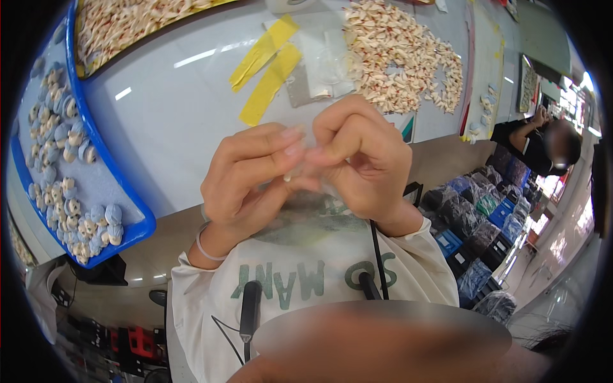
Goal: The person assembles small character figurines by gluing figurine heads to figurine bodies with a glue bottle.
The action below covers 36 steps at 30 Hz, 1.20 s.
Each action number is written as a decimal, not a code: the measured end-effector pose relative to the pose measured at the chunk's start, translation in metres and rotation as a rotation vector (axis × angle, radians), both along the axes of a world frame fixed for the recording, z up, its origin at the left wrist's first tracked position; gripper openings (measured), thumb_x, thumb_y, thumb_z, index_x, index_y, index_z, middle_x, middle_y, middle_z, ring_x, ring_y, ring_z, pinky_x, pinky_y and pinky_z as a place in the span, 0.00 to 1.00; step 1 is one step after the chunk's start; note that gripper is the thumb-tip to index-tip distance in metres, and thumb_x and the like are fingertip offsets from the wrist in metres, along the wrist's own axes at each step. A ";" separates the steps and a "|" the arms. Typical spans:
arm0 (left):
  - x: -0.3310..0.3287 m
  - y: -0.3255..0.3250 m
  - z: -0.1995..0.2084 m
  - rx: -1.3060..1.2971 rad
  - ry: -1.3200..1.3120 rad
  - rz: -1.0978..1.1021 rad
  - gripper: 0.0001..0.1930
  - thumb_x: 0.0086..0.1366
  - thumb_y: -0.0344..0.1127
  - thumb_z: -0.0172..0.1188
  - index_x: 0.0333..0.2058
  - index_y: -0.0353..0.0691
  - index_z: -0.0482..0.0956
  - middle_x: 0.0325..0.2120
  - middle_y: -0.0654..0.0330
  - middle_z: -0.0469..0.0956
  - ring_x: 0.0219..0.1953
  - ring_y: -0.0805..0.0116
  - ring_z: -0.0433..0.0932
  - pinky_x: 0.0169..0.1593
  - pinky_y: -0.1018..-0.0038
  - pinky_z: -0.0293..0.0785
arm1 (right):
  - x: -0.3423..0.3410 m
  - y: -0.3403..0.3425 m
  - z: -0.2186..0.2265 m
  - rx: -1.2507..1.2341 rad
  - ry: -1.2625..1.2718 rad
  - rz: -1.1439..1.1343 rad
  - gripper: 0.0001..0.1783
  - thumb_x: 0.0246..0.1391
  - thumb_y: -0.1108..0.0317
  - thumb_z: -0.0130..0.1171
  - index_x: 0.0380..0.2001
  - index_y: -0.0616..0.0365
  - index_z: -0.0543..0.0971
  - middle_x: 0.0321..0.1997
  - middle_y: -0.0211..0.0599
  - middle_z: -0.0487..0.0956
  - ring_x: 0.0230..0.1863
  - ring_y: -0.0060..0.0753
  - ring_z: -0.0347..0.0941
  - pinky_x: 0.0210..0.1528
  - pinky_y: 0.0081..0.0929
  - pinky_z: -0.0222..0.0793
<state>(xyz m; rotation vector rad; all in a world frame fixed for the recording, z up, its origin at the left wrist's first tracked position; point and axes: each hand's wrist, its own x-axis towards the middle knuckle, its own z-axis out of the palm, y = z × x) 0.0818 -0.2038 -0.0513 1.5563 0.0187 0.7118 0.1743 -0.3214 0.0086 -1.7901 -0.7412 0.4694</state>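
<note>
My left hand [246, 169] and my right hand [367, 153] meet in front of my chest, just off the table's near edge. Both are closed in a pinch, fingertips close together and slightly blurred. A tiny pale bit shows beside the left fingertips; what the fingers hold is too small and covered to name. Beyond the right hand, a heap of small cream pieces with red marks [389, 60] is spread on the table. Strips of yellow tape [271, 83] and a clear plastic sheet [313, 83] lie on the tabletop ahead of my hands.
At the left stands a blue tray [143, 220] with several small light-blue and cream figures [70, 140]. A dark-edged tray [80, 51] of similar cream pieces sits at the far left. Bagged crates [476, 223] fill the floor at right, where another person [533, 140] works.
</note>
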 end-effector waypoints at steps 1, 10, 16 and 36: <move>0.001 0.000 0.001 -0.006 -0.009 -0.010 0.19 0.40 0.21 0.67 0.35 0.32 0.74 0.35 0.50 0.73 0.36 0.61 0.75 0.36 0.74 0.74 | 0.001 -0.001 -0.001 0.008 0.001 0.023 0.09 0.34 0.81 0.61 0.19 0.58 0.71 0.26 0.34 0.71 0.28 0.32 0.67 0.28 0.21 0.62; 0.007 0.000 0.013 -0.151 0.171 -0.034 0.17 0.45 0.15 0.61 0.36 0.33 0.72 0.39 0.52 0.68 0.41 0.59 0.73 0.41 0.72 0.73 | 0.073 -0.070 0.007 -0.207 -0.361 -0.373 0.07 0.35 0.78 0.60 0.24 0.59 0.76 0.25 0.34 0.74 0.27 0.28 0.68 0.29 0.19 0.63; 0.007 0.003 0.008 -0.268 0.170 -0.060 0.16 0.49 0.19 0.60 0.38 0.33 0.69 0.40 0.51 0.66 0.43 0.59 0.71 0.47 0.68 0.69 | 0.081 -0.074 -0.005 -0.520 -0.510 -0.108 0.06 0.36 0.74 0.59 0.24 0.59 0.76 0.27 0.32 0.73 0.31 0.32 0.67 0.34 0.24 0.63; 0.010 0.005 0.008 -0.328 0.129 -0.124 0.16 0.51 0.23 0.60 0.38 0.33 0.67 0.39 0.49 0.67 0.40 0.61 0.70 0.44 0.66 0.69 | 0.088 -0.066 -0.009 -0.468 -0.838 0.043 0.06 0.35 0.74 0.59 0.22 0.54 0.75 0.28 0.28 0.71 0.33 0.33 0.66 0.37 0.30 0.61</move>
